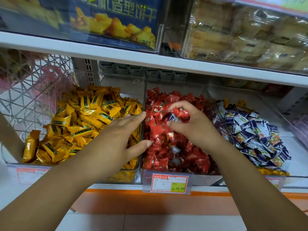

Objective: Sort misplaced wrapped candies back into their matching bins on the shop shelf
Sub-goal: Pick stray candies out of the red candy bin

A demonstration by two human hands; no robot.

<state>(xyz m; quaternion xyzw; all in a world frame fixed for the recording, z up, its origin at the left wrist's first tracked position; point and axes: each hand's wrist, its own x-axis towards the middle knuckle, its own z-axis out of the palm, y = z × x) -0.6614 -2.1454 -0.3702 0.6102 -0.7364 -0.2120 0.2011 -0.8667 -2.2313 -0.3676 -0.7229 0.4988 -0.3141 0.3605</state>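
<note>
Firstly, wire basket (33, 90): stood at the far left beside the bins, its contents blurred.
Yellow bin (123, 85): clear-walled and heaped with yellow candies (83, 117); no stray was plain among them.
Left hand (120, 135): lay flat and released, fingers straight, across the divider between the yellow and red bins, fingertips at the red heap, gripping nothing.
Red bin (176, 86): the middle compartment, full of red candies (160, 130); a pale wrapper lower in the heap was perhaps another stray.
Stray candy (174, 117): blue-and-white, sat in the red bin under the right hand's curled fingers, with a red piece pressed against it.
Right hand (198, 129): index finger and thumb curled round the stray candy, over the red heap.
Step in hand: probably lifting the stray clear. Done well, the pinch would have narrowed to the blue-and-white wrapper alone, the red piece let fall into its own bin, while the left hand steadied the heap.
Blue-and-white bin (236, 93): just right of the red bin, held blue-and-white candies (253, 130), likely the stray's home; a few yellow wrappers showed at its back and front.
Upper shelf goods: a biscuit box (113, 20) at left, wrapped pastries (250, 35) at right.
Price tag (168, 182): clipped to the red bin's front.
Shelf (298, 157): white board under the bins, orange strip below its edge.
Floor (166, 222): pale tiles.
</note>
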